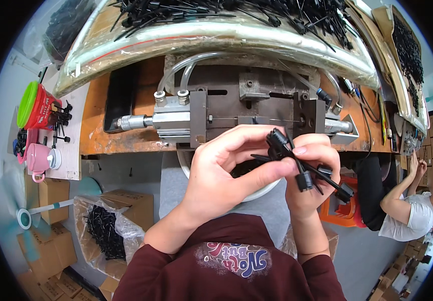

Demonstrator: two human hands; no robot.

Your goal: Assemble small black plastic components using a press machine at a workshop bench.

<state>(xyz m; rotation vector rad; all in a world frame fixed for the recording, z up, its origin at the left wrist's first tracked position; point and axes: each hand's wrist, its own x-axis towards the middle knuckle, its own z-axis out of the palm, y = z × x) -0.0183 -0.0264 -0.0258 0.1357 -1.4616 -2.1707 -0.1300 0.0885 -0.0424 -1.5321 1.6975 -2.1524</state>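
Observation:
Close in front of the bench fixture, both my hands are closed on a small bunch of black plastic spikes with ribbed cylindrical heads. My left hand pinches some of them between thumb and fingers. In my right hand several more stick out between the fingers, heads pointing down and right. Just beyond my fingers is a metal fixture with a thin rod across its middle gap. Air cylinders flank it on the left and right. Below my hands, a pale round container rim on my lap is partly hidden.
A plastic-lined tray heaped with similar black parts stands behind the fixture. Clear hoses arch over the bench. At left are a red bucket and pink cup; below, a lined carton of black parts. A co-worker sits at right.

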